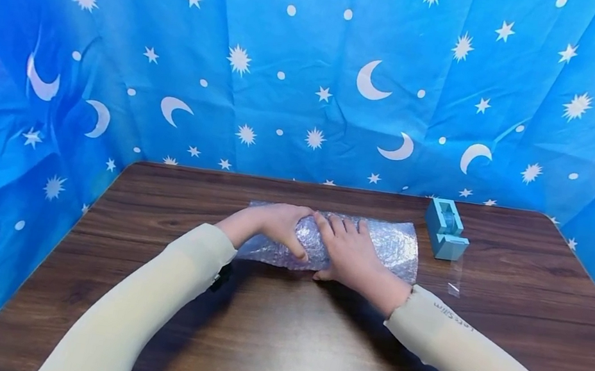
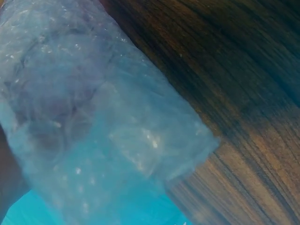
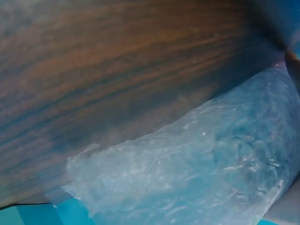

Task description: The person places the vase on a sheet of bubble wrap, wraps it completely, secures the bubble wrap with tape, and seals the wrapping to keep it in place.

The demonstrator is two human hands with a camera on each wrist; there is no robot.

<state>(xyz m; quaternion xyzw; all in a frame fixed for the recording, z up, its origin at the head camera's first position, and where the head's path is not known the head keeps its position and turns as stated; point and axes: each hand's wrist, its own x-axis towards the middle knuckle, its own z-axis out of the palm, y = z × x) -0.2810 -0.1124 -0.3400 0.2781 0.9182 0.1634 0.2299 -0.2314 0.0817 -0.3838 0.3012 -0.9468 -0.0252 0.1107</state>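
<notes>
A rolled bundle of clear bubble wrap (image 1: pixel 395 249) lies crosswise on the table, its flattened ends sticking out past both hands. My left hand (image 1: pixel 282 225) grips the bundle left of its middle, thumb on the near side and fingers over the top. Just beside it, my right hand (image 1: pixel 351 252) holds the roll with fingers spread across the top and thumb at the near edge. In the left wrist view the bubble wrap (image 2: pixel 117 108) shows a darker shape inside, too blurred to name. The right wrist view shows the other loose end of the wrap (image 3: pixel 187 164).
A light-blue tape dispenser (image 1: pixel 444 231) stands right of the bundle, with a strip of clear tape (image 1: pixel 455 278) hanging from its front onto the table. The dark wooden table (image 1: pixel 271 350) runs back to a blue curtain (image 1: pixel 315 71) with white moons and stars.
</notes>
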